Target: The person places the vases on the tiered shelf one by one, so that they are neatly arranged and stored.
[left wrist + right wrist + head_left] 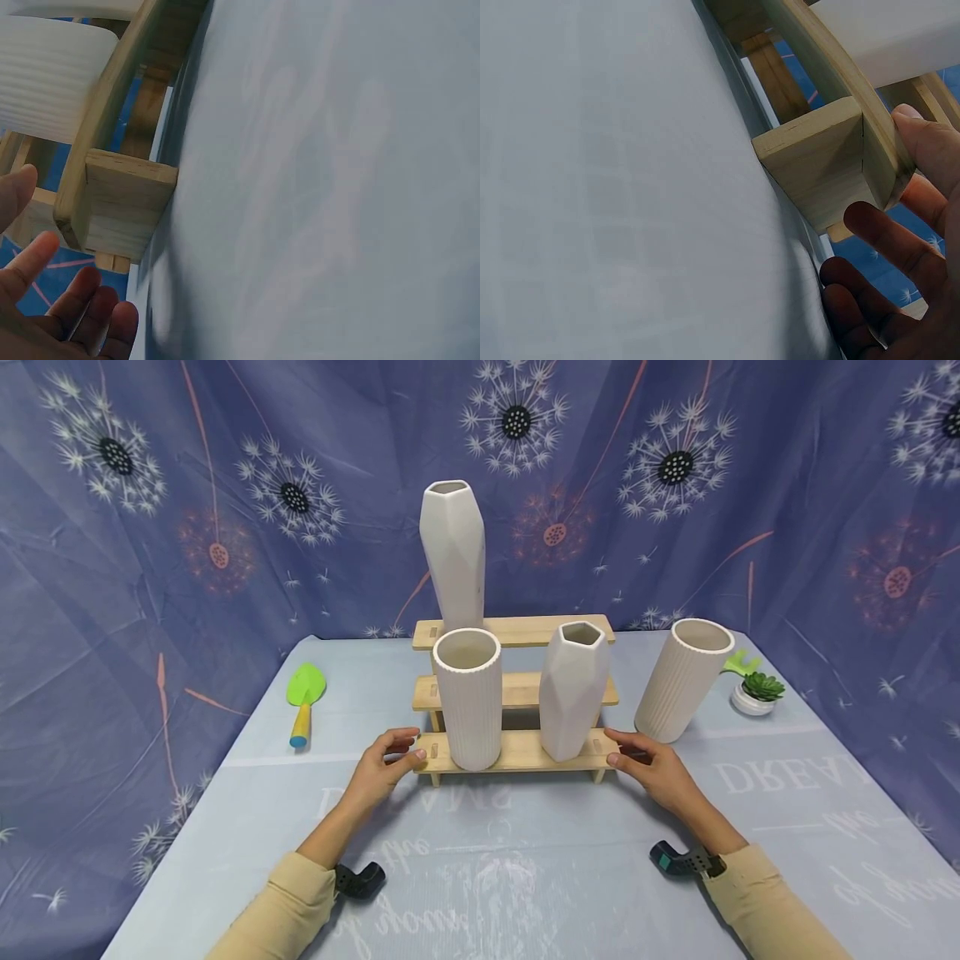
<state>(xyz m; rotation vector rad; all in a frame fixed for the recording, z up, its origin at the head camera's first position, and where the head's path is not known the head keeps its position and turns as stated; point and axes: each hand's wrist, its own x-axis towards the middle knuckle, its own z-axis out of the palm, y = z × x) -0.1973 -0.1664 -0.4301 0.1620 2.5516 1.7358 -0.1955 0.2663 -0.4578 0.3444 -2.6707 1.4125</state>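
Note:
A three-tier wooden display stand (pixel 517 752) stands in the middle of the table. On its lowest tier are a ribbed white cylindrical vase (pixel 471 710) and a faceted white vase (pixel 573 693); a tall faceted vase (pixel 456 552) is on the top tier. My left hand (pixel 381 766) is at the left end of the lowest board, and the left wrist view shows its thumb and fingers (pixel 82 292) spread beside the board's end. With thumb and forefinger, my right hand (pixel 654 770) pinches the right end of that board; its other fingers (pixel 862 300) are below.
Right of the stand, another ribbed white vase (pixel 682 681) is on the table, near a small potted succulent (pixel 757 693) and a green toy fork (pixel 741 663). A green and yellow toy shovel (pixel 303 702) lies at the left. A dandelion-print curtain (pixel 360 510) hangs behind.

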